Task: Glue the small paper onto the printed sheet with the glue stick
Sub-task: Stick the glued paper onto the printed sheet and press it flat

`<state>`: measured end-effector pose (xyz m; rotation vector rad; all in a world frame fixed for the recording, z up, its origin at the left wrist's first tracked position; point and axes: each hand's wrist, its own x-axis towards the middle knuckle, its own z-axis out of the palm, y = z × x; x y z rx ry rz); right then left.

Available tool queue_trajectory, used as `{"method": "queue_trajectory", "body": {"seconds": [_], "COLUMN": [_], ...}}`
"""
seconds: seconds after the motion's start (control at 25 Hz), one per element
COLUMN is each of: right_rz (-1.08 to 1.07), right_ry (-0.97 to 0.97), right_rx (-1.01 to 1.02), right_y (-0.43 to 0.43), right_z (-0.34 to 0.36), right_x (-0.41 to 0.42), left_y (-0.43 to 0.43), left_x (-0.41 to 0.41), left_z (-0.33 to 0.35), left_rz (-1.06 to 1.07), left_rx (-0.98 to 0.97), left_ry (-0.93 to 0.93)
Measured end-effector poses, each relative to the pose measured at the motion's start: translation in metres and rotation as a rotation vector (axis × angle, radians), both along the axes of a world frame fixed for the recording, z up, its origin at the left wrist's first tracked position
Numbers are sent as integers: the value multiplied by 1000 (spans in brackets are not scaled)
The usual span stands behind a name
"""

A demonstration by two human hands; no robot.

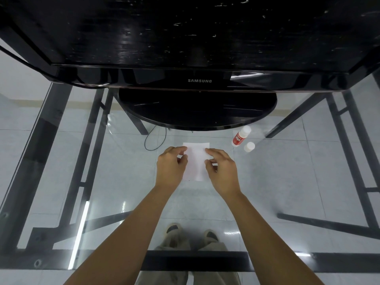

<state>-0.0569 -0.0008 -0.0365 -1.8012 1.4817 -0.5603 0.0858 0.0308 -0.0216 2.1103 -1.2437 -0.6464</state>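
White paper [196, 161] lies on the glass bench [123, 182], its side edges pinched by fingers [181, 149] of left hand [171, 164] and right hand [222, 168]. Glue stick [241, 136] sits uncapped, apart to the right. Best to square the edges first, then press outward from the centre.

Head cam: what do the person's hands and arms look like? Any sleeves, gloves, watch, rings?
Nothing worn that shows. The left hand and right hand have no gloves and no visible rings. The left forearm and right forearm are uncovered down to the frame's bottom edge: no sleeves, no watch or band at either wrist.
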Motion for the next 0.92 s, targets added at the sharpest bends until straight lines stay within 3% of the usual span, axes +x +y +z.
{"method": "queue_trajectory", "body": {"seconds": [0.52,0.68,0.8,0.92], "right_rz": [120,124,287,378], "right_ry": [222,259,530,594], "right_rx": [-85,-9,-192,-184], "right_y": [4,5,8,2], "right_z": [3,2,-6,-7], "right_x": [4,7,3,-5], "left_y": [1,6,8,12], "left_x": [-7,-2,0,-1], "left_z": [-3,-5,-10,-16], "left_rz": [-55,-156,-265,-281], "left_rx": [37,61,94,84], "left_ry": [-137,-186,-270,-319]}}
